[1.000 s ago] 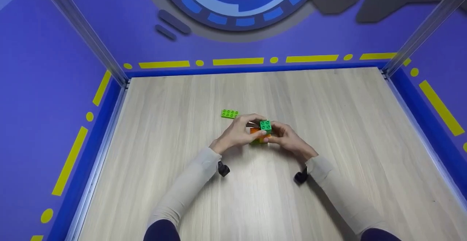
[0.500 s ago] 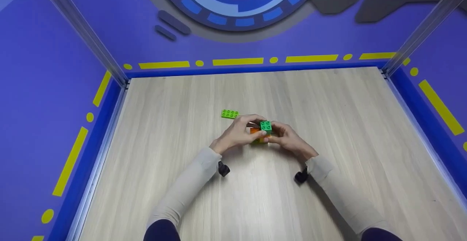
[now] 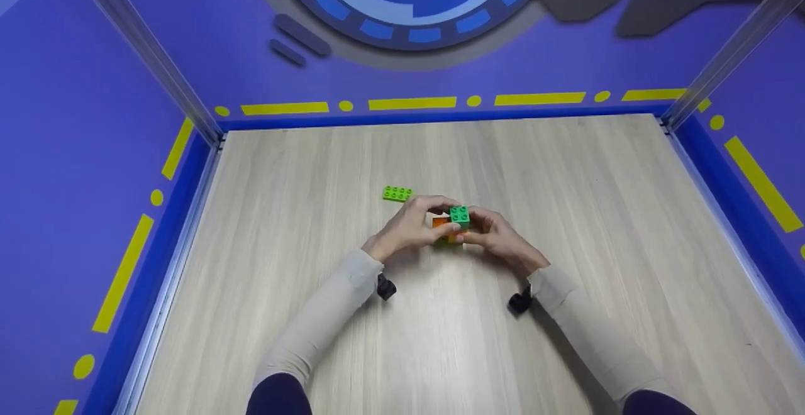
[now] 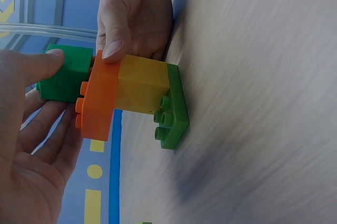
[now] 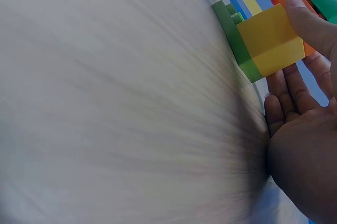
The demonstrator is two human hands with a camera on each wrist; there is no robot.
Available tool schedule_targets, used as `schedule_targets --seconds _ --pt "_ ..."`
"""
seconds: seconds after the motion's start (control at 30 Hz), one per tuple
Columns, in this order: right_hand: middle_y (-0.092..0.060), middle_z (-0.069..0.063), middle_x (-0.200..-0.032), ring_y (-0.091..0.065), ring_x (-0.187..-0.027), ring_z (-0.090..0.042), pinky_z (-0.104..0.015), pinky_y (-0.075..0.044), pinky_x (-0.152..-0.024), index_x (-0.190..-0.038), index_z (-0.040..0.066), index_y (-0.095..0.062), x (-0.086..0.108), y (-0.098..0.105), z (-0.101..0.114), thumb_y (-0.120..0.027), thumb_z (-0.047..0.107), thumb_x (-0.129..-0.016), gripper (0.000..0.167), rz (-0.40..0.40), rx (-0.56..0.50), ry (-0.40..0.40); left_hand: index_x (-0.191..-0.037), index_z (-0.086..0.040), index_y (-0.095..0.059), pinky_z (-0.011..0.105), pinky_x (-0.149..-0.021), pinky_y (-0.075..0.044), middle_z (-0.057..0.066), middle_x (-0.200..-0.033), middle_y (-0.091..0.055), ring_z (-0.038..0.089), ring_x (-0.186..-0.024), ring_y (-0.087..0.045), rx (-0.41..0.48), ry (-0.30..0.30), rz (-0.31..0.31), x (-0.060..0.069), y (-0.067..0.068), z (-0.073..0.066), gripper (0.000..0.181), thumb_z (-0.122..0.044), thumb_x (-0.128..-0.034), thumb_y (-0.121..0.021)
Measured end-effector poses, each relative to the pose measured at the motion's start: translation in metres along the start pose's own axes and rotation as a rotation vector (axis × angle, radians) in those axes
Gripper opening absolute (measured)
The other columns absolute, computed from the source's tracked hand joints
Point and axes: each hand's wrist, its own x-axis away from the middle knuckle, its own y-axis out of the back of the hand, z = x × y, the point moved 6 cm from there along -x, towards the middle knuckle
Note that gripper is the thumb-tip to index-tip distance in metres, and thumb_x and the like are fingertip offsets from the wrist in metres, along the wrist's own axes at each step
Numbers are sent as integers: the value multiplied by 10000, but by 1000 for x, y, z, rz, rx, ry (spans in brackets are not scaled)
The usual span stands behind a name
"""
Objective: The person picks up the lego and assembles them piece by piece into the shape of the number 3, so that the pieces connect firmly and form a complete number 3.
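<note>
In the head view, the left hand (image 3: 412,226) and the right hand (image 3: 502,240) meet around a brick stack (image 3: 460,219) at the middle of the bench (image 3: 289,214). A lime plate (image 3: 396,193) lies just beside the left hand; a careless sweep could push it.

In the left wrist view, the left grip is closed to the width of the dark green block (image 4: 67,74), between thumb and fingers. A narrow gap seems to show before the orange brick (image 4: 100,103), so a tilted press may pop the block off. The orange brick overhangs the yellow block (image 4: 141,84); pressing its unsupported end could pry it loose from there.

In the right wrist view, the right grip is closed on the orange brick, thumb near its seam with the yellow block. If it slips, the stack may twist. Whether the green base plate (image 5: 237,42) touches the bench, I cannot tell.
</note>
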Motion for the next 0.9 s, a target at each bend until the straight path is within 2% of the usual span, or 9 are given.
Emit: schedule_targets --seconds 0.13,0.33,0.57,0.77,0.9 --pt "-652 -143 -1454 -638 -1317 -182 -296 -546 -1074 -1421 9 -635 0 -1 -1 -784 63 -967 481 9 -1 7 -1291 -110 -755 345 -1030 -574 5 -1220 -782 126 -1117 -718 -14 2 7 0 0 0 316 -231 -1000 -781" --pt "-692 -106 -1377 -671 -1258 -193 -305 -579 -1021 -1392 -4 -641 0 -2 -3 -785 69 -968 454 20 -10 5 -1293 -89 -751 428 -1020 -585 35 -1214 -782 163 -1101 -718 -17 -6 18 -1 0 0 320 -209 -998 -782" --pt "-688 -102 -1403 -653 -1285 -174 -288 -548 -1066 -1395 -6 -641 -1 0 -3 -795 64 -958 469 -2 3 5 -1278 -99 -755 302 -1013 -569 13 -1196 -784 126 -1094 -716 -53 -6 21 -3 0 0 306 -204 -992 -785" --pt "-651 -168 -1459 -650 -1294 -177 -276 -529 -1088 -1436 3 -624 -2 0 -1 -797 64 -954 516 2 9 6 -1272 -101 -754 314 -1005 -570 12 -1182 -779 123 -1079 -707 -59 -12 30 -5 0 0 300 -198 -990 -785" --pt "-658 -148 -1448 -652 -1290 -185 -284 -528 -1092 -1435 3 -623 -1 2 -1 -784 53 -963 501 9 15 5 -1270 -80 -745 333 -1011 -571 29 -1180 -778 138 -1081 -710 -61 -31 44 -7 -1 -1 300 -179 -989 -783"
